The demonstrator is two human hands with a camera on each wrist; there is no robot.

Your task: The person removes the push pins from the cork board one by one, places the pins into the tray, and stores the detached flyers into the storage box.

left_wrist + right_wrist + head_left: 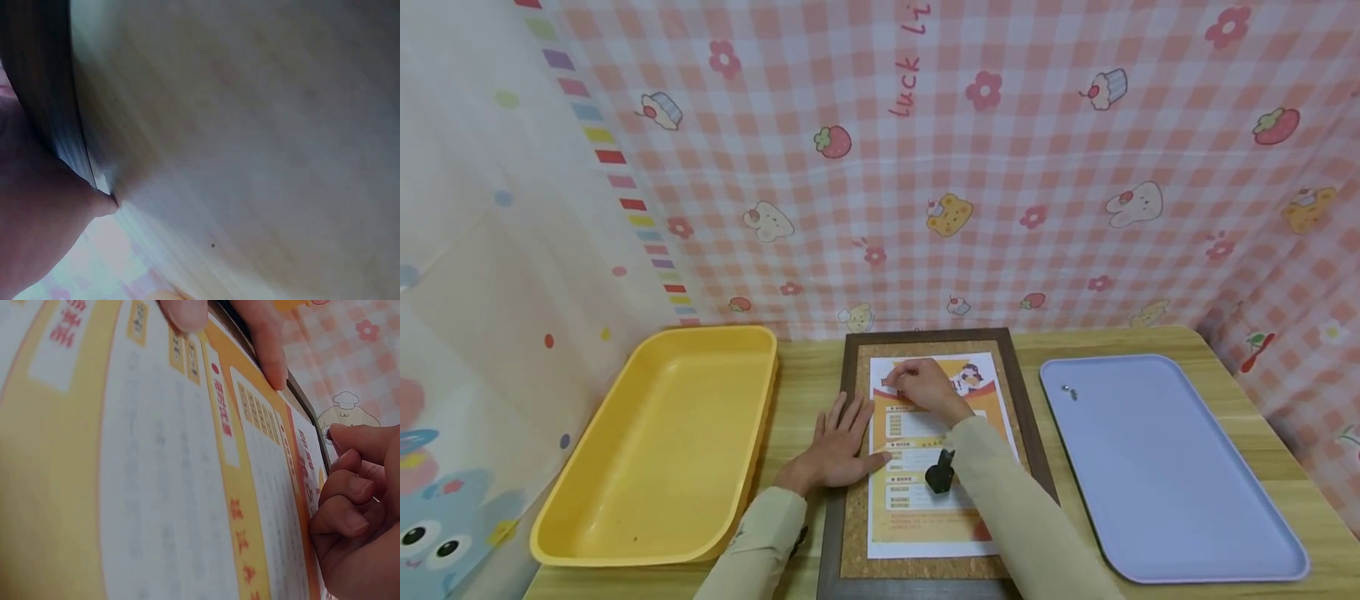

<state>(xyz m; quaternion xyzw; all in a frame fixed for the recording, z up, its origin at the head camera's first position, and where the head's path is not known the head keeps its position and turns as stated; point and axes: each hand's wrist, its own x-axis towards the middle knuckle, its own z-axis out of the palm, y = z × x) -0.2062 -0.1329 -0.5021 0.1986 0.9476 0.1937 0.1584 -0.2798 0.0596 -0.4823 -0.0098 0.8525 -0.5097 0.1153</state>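
An orange-and-white printed poster [940, 521] lies on a cork board [917, 567] with a dark wooden frame [1039, 433]. My left hand [838, 454] is spread over the frame's left side, its fingertips and thumb resting on the poster's left edge. At the poster's upper left corner is my right hand [925, 387], fingers curled. In the right wrist view, a small dark pin-like thing [330, 433] shows at its fingertips, mostly hidden; its exact kind I cannot tell. The left wrist view shows part of the left hand [44, 219] against the frame [44, 94].
A yellow tray [658, 554] stands to the left of the board. On the right, a lavender tray [1187, 483] holds small metallic pieces [1069, 391] near its upper left corner. A checked curtain [880, 183] hangs behind the wooden table [801, 367].
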